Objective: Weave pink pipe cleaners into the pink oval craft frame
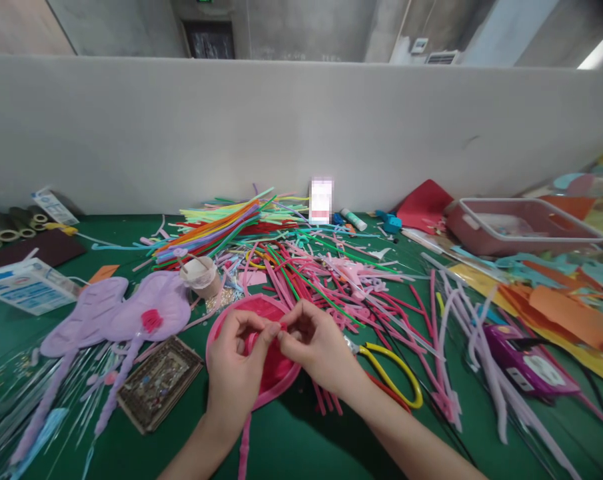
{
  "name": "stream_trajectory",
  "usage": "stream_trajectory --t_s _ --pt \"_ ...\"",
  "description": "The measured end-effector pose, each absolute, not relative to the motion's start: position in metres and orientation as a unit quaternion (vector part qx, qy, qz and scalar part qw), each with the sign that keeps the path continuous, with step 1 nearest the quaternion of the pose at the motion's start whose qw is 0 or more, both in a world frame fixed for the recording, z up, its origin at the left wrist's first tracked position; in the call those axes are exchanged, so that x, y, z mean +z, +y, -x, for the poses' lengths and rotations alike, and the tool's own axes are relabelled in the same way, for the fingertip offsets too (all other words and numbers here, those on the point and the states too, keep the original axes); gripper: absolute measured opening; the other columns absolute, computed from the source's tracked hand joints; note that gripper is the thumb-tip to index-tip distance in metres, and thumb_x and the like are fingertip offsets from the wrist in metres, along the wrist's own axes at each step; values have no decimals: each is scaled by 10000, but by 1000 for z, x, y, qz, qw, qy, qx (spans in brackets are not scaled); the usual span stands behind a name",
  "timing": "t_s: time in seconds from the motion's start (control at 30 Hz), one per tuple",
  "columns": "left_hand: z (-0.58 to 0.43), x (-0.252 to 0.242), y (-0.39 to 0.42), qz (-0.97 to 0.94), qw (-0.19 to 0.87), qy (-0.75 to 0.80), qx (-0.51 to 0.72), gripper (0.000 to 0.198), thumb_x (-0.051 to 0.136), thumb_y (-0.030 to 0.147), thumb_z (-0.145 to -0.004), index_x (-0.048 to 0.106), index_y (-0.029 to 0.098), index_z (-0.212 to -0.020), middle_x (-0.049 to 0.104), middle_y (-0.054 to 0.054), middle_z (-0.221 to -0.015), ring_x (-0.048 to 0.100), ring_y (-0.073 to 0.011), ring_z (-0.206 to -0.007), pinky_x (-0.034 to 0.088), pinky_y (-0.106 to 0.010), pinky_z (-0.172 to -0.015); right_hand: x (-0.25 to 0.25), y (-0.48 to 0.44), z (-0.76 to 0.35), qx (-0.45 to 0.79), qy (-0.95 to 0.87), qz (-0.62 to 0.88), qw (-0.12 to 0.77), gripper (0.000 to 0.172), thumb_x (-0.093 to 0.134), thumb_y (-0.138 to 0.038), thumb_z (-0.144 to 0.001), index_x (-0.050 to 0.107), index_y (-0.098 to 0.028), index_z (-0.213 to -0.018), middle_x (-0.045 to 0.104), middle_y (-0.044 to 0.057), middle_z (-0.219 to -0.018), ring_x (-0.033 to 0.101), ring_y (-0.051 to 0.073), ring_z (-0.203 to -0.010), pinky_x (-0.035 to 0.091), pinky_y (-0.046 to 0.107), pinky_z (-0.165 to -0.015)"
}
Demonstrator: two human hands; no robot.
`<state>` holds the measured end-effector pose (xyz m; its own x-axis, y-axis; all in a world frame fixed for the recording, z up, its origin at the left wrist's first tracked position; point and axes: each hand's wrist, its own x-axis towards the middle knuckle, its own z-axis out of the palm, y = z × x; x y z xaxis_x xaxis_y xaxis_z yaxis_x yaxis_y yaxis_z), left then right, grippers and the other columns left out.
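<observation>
In the head view, both my hands meet over a round pink fan (276, 373) with a fuzzy pink rim and a wrapped handle pointing toward me. My left hand (236, 360) is closed, thumb and fingers pinching a small curled pink pipe cleaner (252, 343). At its tip, a reddish end shows between both hands. My right hand (318, 347) pinches that end with thumb and forefinger; the fingers hide most of it. Yellow-handled scissors (394, 373) lie beside my right forearm. A loose pile of pink pipe cleaners (351, 283) spreads just beyond the hands.
Two lilac fans (154, 303) lie left, near a framed tray (160, 383) and a small cup (201, 277). Multicoloured pipe cleaners (216, 230) are heaped behind. On the right are a purple glue gun (528, 363), a pink bin (526, 247) and orange scraps (564, 313). A white partition (231, 133) stands behind.
</observation>
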<state>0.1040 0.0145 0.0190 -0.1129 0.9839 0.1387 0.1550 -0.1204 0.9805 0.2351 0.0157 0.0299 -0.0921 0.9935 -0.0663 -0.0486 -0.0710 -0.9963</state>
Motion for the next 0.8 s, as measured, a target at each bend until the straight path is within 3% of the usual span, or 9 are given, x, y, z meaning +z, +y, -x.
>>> stream_trajectory --t_s 0.17,0.33,0.5,0.67,0.8 --pt "-91 23 21 -598 381 536 459 135 693 350 -792 625 239 -826 676 -4 -804 655 -192 -788 500 -257 -719 22 16 -242 531 -522 478 466 160 657 -301 -753 558 -179 -784 582 -30 -670 531 104 -585 406 213 -543" --pt "-56 19 20 -744 231 532 330 201 553 385 -893 703 256 -926 713 -48 -1022 620 -255 -1011 442 -366 -928 16 15 -265 433 -580 535 436 63 607 -241 -798 607 -179 -810 668 6 -698 639 142 -647 467 230 -585" --pt "-31 -1 5 -801 149 524 250 193 544 336 -897 720 256 -889 702 -47 -924 593 -256 -933 466 -386 -856 14 20 -270 288 -698 548 360 118 569 -108 -797 623 -197 -852 717 4 -768 679 143 -704 508 245 -691" --pt "-30 -12 -2 -815 128 521 217 187 539 283 -906 706 249 -984 693 -56 -982 563 -264 -962 448 -413 -879 0 27 -249 88 -832 498 230 68 593 -141 -880 642 -188 -880 707 49 -851 644 189 -814 475 270 -717" --pt "-35 -15 1 -816 95 536 195 267 543 284 -899 678 227 -1123 670 -82 -969 556 -281 -911 448 -445 -831 -15 32 -241 -13 -868 451 208 117 564 -140 -915 645 -176 -839 676 63 -864 587 200 -834 458 293 -754"
